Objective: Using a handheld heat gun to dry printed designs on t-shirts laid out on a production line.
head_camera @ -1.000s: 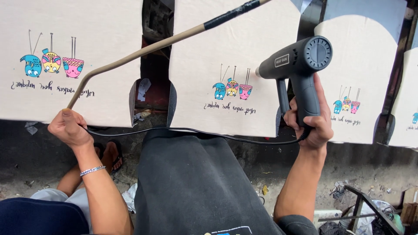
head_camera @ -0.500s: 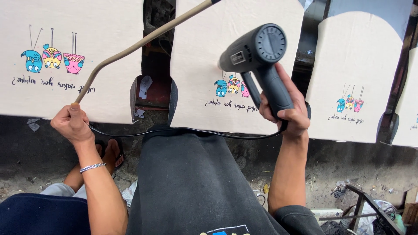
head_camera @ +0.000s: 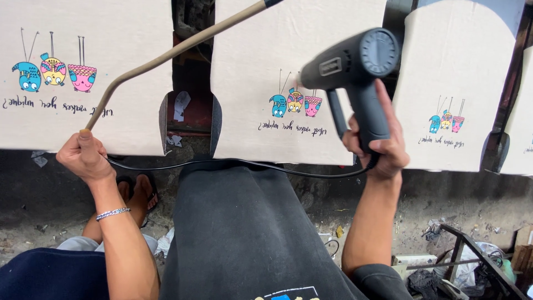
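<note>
My right hand (head_camera: 373,145) grips the handle of a dark grey heat gun (head_camera: 355,64), its nozzle aimed left over the small colourful print (head_camera: 295,102) on the middle cream fabric panel (head_camera: 288,72). Its black cord (head_camera: 239,164) sags across toward my left side. My left hand (head_camera: 84,156) is closed around the lower end of a long bent tan rod (head_camera: 166,58) that rises up and to the right across the gap between panels. A beaded bracelet sits on that wrist.
Cream panels with the same print lie left (head_camera: 72,66) and right (head_camera: 461,83), with dark gaps between them. Below is dirty ground with my sandalled foot (head_camera: 139,191), scraps, and a dark metal frame (head_camera: 477,261) at lower right.
My right hand has carried the heat gun left from the right panel to over the middle panel's print, then slightly back right. The left hand and rod have barely moved.
</note>
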